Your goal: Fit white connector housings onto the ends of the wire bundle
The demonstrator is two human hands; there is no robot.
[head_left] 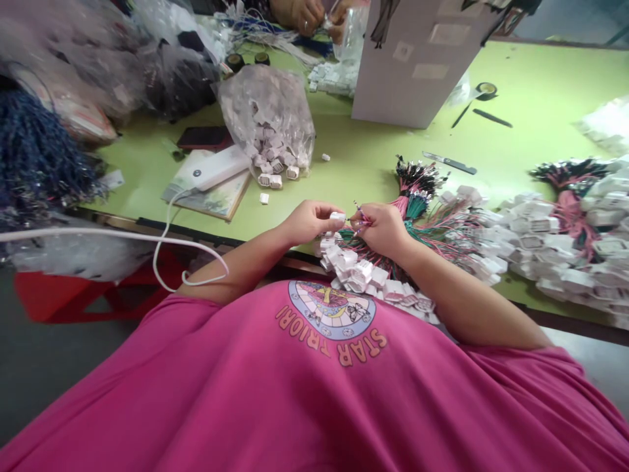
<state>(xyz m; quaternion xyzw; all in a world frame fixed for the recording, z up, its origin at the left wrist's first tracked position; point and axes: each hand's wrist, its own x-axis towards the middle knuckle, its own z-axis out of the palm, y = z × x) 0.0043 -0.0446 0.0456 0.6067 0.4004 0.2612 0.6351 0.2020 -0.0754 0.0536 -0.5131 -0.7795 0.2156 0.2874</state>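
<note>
My left hand (310,221) pinches a small white connector (337,219) between thumb and fingers. Close on its right, my right hand (381,228) is closed around thin wires (360,213) whose tips point toward the connector. Whether a wire tip sits inside the connector is too small to tell. Under and beside my right hand lies a bundle of pink and green wires (432,237) with many white connectors (361,274) on its ends, some at the table's front edge. A clear bag (268,115) of white connectors stands behind my left hand.
A loose connector (264,198) lies near a booklet (228,206) and white power bank (221,168). A grey box (410,65), cutter knife (449,162) and black tape (486,90) are farther back. Another wire bundle (572,210) lies right. Another person's hands (314,16) work across the table.
</note>
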